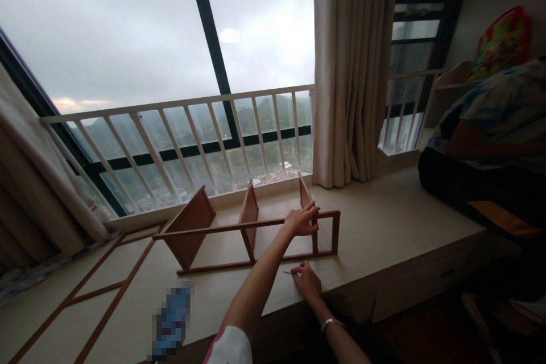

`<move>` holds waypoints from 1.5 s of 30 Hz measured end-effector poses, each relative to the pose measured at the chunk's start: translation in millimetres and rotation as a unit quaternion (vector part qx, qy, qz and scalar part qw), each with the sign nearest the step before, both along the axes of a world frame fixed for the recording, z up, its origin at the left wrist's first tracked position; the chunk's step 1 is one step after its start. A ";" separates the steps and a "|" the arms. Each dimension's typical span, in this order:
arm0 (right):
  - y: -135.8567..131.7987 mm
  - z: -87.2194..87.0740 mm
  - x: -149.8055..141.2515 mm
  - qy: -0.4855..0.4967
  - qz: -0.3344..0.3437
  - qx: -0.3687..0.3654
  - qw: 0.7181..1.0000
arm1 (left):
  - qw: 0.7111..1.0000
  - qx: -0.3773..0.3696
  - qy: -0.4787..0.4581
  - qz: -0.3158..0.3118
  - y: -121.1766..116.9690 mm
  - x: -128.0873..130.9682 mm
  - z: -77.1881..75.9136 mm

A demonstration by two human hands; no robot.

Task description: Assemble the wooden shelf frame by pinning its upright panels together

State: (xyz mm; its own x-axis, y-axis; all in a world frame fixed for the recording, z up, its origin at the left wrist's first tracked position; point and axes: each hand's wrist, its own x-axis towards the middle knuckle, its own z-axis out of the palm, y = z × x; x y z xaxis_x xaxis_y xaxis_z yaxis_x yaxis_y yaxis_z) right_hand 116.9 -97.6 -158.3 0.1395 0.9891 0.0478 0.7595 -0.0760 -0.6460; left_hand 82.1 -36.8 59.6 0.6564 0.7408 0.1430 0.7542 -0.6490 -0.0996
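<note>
A brown wooden shelf unit [213, 230] lies on its side on the pale window platform. It has several upright boards and a ladder-like side frame facing me. My left hand [301, 220] reaches over the top rail near the right-hand board [305, 190], its fingers curled around the wood there. Lower and closer to me, my right hand [307, 280] is closed on a thin metal rod [292, 272], whose tip points left. What kind of tool the rod is cannot be made out. Its tip is apart from the bottom rail.
A second brown ladder-like frame [96, 294] lies flat at left. Near the front edge is a blurred blue item [171, 321]. Behind the shelf stand a white railing [179, 103] and a curtain [352, 68]. Another person [503, 114] sits at right, near a red-green bag [503, 42].
</note>
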 end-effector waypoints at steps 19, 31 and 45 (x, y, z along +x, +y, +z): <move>2.5 -10.3 -0.3 0.000 0.019 0.009 1.000 | 1.000 0.019 -0.001 -0.001 7.7 -0.8 -9.3; -3.5 -9.0 -11.7 0.017 0.072 0.050 0.996 | 0.999 0.020 0.023 0.014 2.3 0.1 -4.8; -0.4 -12.6 -11.8 0.025 0.074 0.038 0.996 | 1.000 0.027 -0.001 0.007 4.9 -1.5 -7.5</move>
